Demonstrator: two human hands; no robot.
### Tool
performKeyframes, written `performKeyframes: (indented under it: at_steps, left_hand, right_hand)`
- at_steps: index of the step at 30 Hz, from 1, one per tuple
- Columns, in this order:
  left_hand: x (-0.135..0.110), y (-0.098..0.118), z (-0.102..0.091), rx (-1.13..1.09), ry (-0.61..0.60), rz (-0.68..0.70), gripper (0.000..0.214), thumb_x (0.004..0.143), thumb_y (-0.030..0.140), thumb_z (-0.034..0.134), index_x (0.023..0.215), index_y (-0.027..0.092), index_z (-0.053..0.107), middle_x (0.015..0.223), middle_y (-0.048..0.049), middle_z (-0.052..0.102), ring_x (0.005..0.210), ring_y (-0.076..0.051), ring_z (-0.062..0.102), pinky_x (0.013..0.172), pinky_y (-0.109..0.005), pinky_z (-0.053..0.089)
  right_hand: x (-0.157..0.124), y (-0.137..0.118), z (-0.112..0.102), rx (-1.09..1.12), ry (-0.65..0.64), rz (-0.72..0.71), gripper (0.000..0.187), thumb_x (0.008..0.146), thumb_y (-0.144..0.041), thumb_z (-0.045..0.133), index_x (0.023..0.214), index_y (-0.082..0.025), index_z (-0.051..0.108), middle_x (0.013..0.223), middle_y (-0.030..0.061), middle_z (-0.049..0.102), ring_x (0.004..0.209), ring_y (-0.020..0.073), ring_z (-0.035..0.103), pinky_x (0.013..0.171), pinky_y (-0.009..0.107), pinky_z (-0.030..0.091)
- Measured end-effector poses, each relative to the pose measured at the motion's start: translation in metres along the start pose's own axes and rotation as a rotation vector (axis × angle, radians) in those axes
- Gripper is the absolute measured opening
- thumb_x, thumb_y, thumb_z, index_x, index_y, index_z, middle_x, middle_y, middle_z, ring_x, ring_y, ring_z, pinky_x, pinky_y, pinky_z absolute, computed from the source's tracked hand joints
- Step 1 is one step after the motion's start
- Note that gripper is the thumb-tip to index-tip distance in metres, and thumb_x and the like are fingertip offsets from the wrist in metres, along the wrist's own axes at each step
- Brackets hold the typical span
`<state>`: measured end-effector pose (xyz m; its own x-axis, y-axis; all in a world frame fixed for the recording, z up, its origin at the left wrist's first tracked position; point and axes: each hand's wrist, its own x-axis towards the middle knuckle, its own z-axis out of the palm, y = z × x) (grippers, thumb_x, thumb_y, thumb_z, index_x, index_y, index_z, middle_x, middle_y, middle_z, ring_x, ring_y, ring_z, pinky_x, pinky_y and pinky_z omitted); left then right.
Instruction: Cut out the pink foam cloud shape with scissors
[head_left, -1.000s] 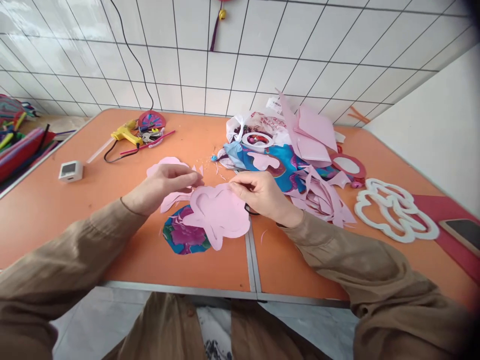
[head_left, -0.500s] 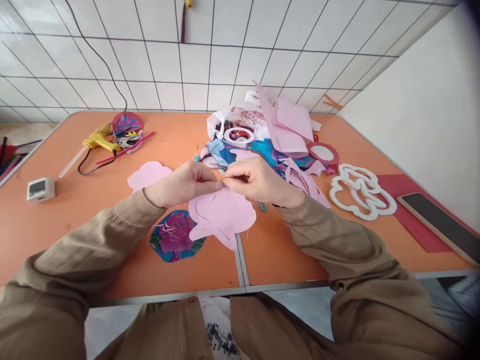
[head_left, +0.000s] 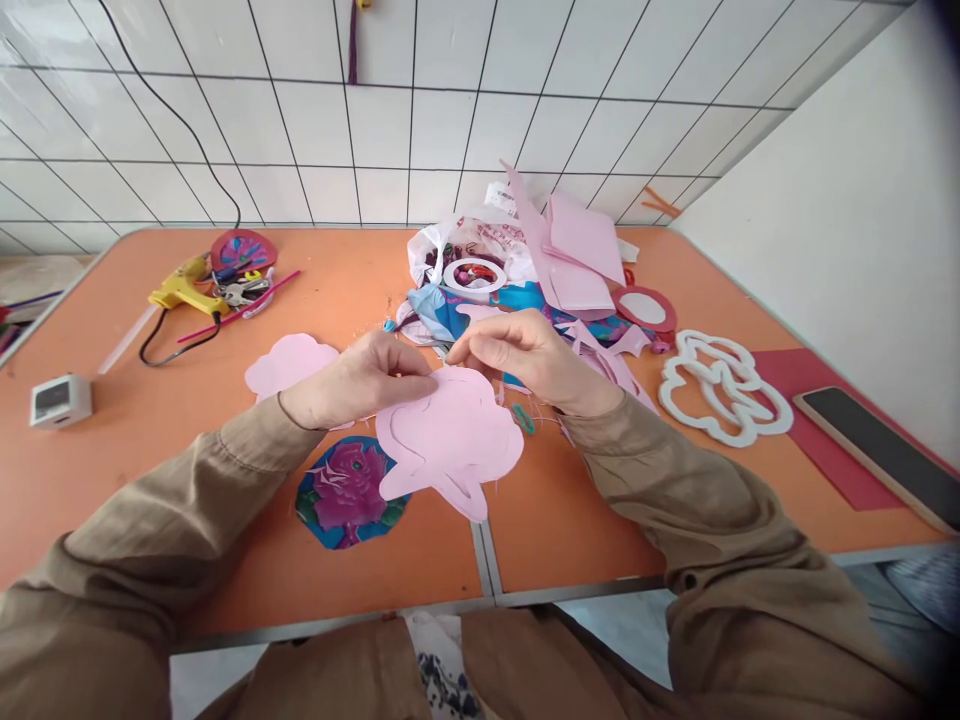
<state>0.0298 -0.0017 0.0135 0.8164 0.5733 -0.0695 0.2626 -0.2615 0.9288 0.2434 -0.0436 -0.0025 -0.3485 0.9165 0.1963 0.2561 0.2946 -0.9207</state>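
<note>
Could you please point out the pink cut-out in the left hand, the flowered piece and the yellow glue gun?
Pink cut-out (head_left: pixel 454 430), head view: middle of its flat face.
Flowered piece (head_left: pixel 351 493), head view: its printed purple flower.
Yellow glue gun (head_left: pixel 186 290), head view: its body.

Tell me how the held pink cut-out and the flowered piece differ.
The pink cut-out is pinched in the left hand; the flowered piece lies on the table. The cut-out is pink; the flowered piece shows a magenta bloom on blue. The cut-out's outline is wavy with projecting points; the flowered piece's is rounder. Both look thin.
</note>
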Motion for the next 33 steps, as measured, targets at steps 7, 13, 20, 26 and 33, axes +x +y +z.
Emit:
performKeyframes:
  at_steps: [7, 13, 20, 26, 33]
  left_hand:
    - [-0.004, 0.008, 0.003, 0.008, 0.13, 0.124, 0.034, 0.082, 0.02, 0.056, 0.051, 0.016, 0.042, 0.052, 0.0055, 0.033, 0.05, -0.005, 0.028, 0.044, -0.021, 0.021]
    - [-0.004, -0.003, -0.002, -0.151, 0.127, 0.017, 0.034, 0.084, 0.026, 0.059, 0.054, 0.015, 0.05, 0.052, 0.0047, 0.038, 0.049, -0.005, 0.032, 0.044, -0.022, 0.022]
    - [0.0, -0.003, -0.001, -0.184, 0.192, 0.018, 0.032, 0.08, 0.023, 0.063, 0.051, 0.014, 0.051, 0.05, 0.0049, 0.038, 0.047, -0.004, 0.032, 0.042, -0.021, 0.022]
    - [0.001, -0.004, 0.0, -0.216, 0.216, 0.017, 0.036, 0.079, 0.022, 0.064, 0.049, 0.015, 0.044, 0.051, 0.0053, 0.034, 0.048, -0.004, 0.028, 0.042, -0.022, 0.019]
    - [0.006, -0.009, 0.0, -0.285, 0.183, -0.025, 0.027, 0.077, 0.022, 0.066, 0.053, 0.014, 0.056, 0.051, 0.0039, 0.043, 0.049, -0.005, 0.034, 0.043, -0.022, 0.023]
  right_hand:
    - [-0.009, -0.023, -0.004, -0.201, -0.014, -0.107, 0.024, 0.087, -0.035, 0.059, 0.083, -0.013, 0.068, 0.074, 0.0036, 0.065, 0.064, 0.012, 0.053, 0.055, 0.026, 0.04]
    - [-0.01, -0.034, -0.005, -0.136, -0.066, 0.049, 0.042, 0.091, -0.031, 0.055, 0.056, -0.021, 0.035, 0.054, -0.0065, 0.028, 0.05, 0.007, 0.026, 0.046, 0.025, 0.02]
    - [-0.007, -0.022, 0.001, -0.122, -0.003, 0.121, 0.049, 0.088, -0.026, 0.058, 0.053, -0.021, 0.024, 0.054, -0.0068, 0.019, 0.051, 0.0063, 0.018, 0.047, 0.028, 0.012]
    - [-0.006, -0.021, 0.002, -0.142, 0.039, 0.156, 0.055, 0.089, -0.031, 0.062, 0.054, -0.021, 0.021, 0.055, -0.0043, 0.018, 0.053, 0.0083, 0.018, 0.048, 0.031, 0.012]
    - [-0.003, -0.016, 0.0, -0.181, 0.028, 0.145, 0.056, 0.091, -0.029, 0.062, 0.053, -0.021, 0.021, 0.056, -0.0031, 0.018, 0.056, 0.01, 0.017, 0.052, 0.033, 0.013]
